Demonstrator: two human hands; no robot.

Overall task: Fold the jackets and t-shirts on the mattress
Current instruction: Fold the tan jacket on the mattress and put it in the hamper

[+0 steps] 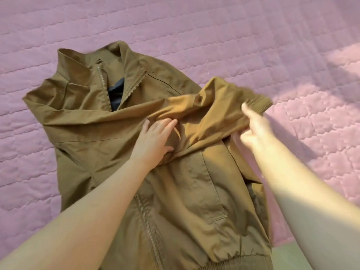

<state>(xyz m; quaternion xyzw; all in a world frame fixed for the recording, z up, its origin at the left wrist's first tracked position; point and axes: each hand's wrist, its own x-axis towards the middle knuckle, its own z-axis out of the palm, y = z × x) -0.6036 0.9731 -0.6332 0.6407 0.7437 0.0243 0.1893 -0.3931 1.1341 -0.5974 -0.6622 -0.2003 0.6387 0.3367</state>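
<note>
1. While the jacket (109, 133) lay front-up on the mattress (214, 36), your left hand (153, 139) pressed its chest, fingers (165, 125) straight.
2. Your right hand (253, 129) gripped the sleeve (220, 106), fingers curled round it.

Warm daylight from the right casts soft shadows leftward; the right hand (253, 127) is motion-blurred, edges slightly curved.

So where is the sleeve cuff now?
Head view, right of centre: the right hand holds the sleeve cuff up over the brown jacket.
</note>
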